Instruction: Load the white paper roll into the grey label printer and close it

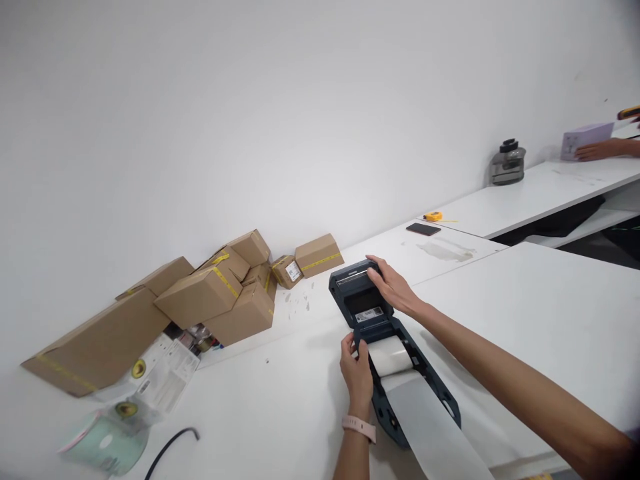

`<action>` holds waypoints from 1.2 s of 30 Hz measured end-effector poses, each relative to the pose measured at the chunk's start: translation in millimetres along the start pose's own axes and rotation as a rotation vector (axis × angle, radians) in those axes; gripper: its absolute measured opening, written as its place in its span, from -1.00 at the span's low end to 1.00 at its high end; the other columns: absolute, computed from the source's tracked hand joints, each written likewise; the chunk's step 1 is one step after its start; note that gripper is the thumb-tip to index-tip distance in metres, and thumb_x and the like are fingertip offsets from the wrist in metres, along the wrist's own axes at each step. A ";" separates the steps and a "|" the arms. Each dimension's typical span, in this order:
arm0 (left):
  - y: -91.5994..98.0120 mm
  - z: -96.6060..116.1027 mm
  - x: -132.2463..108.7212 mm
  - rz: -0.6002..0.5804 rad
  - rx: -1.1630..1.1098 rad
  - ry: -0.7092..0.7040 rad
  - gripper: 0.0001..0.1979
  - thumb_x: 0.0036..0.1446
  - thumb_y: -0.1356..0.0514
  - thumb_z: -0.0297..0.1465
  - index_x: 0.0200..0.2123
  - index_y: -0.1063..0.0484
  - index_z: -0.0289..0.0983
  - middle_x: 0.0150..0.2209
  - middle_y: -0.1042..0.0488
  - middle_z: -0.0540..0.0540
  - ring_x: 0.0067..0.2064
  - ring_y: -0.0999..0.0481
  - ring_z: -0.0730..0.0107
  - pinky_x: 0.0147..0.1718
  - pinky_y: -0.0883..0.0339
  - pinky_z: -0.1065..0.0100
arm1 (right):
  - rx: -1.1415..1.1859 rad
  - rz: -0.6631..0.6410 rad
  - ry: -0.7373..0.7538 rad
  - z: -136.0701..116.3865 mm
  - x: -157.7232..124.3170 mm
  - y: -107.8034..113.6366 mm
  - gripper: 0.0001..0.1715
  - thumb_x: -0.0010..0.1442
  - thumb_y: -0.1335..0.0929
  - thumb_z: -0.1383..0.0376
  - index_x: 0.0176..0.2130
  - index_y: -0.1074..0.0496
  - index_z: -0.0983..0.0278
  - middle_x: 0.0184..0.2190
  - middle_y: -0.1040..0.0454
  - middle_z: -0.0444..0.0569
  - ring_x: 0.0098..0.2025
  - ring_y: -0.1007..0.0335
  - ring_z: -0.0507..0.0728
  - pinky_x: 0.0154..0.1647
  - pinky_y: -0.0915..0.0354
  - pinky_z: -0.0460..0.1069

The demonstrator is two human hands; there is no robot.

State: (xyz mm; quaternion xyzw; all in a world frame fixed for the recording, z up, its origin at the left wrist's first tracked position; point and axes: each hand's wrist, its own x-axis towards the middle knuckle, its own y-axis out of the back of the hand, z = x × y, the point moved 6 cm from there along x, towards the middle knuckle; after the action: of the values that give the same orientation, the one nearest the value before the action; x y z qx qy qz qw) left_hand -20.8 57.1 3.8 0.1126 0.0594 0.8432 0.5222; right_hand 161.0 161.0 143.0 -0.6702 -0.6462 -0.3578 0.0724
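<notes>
A dark label printer [387,393] lies on the white table with its lid [345,283] swung up. Inside sits a white label roll [391,355], and a wide strip of label paper [435,423] runs from it toward me. My right hand [393,287] grips the top edge of the raised lid, thumb on the inner side and fingers behind. At the hinge end, my left hand [357,367], with a pink band on the wrist, holds the printer body's left side between thumb and fingers.
Several taped cardboard boxes [240,317] are piled at the left by the wall. Near them lie a mint-green container [107,443] and a black cable [170,443]. Further back are a phone [423,229], a yellow tape measure [433,217] and a grey bottle [508,165]. Another person's hand [600,150] touches a lilac box [575,141].
</notes>
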 end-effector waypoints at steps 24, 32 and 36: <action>4.2 4.0 -1.1 0.067 0.123 -0.010 -0.58 0.22 -0.13 -0.35 0.15 -0.32 -0.22 0.08 -0.57 -0.23 0.02 -0.60 0.23 0.02 -0.36 0.29 | -0.521 -0.940 0.125 33.3 -99.2 -85.0 0.08 -0.23 -0.56 0.30 0.26 -0.23 0.22 0.30 -0.18 0.23 0.18 -0.36 0.47 0.07 -0.34 0.20; 4.1 1.3 -1.4 0.070 0.109 0.004 -0.56 0.20 -0.13 -0.36 0.15 -0.31 -0.22 0.07 -0.57 -0.23 0.00 -0.61 0.24 0.02 -0.36 0.30 | -0.604 -0.958 0.118 26.3 -104.6 -97.5 0.00 -0.34 -0.58 0.37 0.12 -0.35 0.30 0.15 -0.34 0.31 0.16 -0.33 0.56 0.11 -0.25 0.32; 3.5 2.0 -2.2 0.068 0.097 0.004 -0.56 0.20 -0.12 -0.37 0.16 -0.31 -0.23 0.08 -0.57 -0.23 0.01 -0.60 0.24 0.03 -0.36 0.31 | -0.560 -1.011 0.120 25.2 -105.0 -103.7 -0.01 -0.34 -0.53 0.41 0.13 -0.37 0.35 0.11 -0.42 0.33 0.16 -0.36 0.56 0.15 -0.23 0.32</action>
State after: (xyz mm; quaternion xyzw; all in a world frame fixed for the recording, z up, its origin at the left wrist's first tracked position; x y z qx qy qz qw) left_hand -22.5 53.5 6.2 0.1379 0.0977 0.8569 0.4869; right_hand 85.1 105.5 26.4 -0.2506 -0.7613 -0.5427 -0.2512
